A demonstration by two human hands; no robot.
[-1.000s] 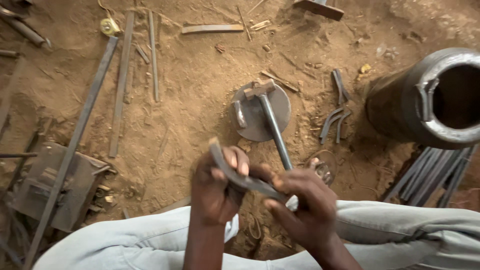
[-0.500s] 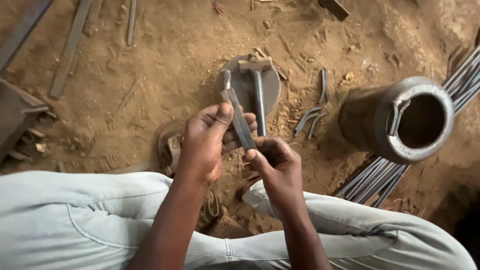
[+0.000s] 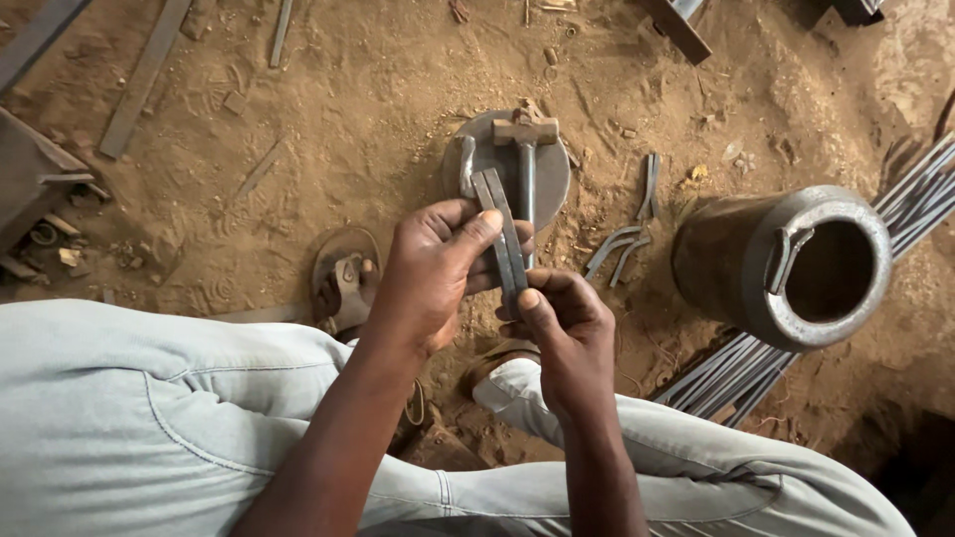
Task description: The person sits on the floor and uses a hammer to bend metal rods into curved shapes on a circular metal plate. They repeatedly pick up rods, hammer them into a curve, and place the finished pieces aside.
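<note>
Metal strips (image 3: 502, 239) pinched by left hand (image 3: 428, 278) and right hand (image 3: 567, 333); metal can (image 3: 786, 264) interior dark, contents unclear.

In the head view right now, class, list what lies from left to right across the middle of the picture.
Sandal → left hand → flat metal strip → right hand → bent metal pieces → metal can → bundle of rods.

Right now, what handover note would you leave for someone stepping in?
Left hand: fingers pinch the upper part of a flat metal strip.
Right hand: grips the strip's lower end, thumb on its face.
The strip is held in the air, above the sandy ground.
A hammer lies untouched on the round metal plate beyond.
Bent strips lie beside a metal can.
</note>
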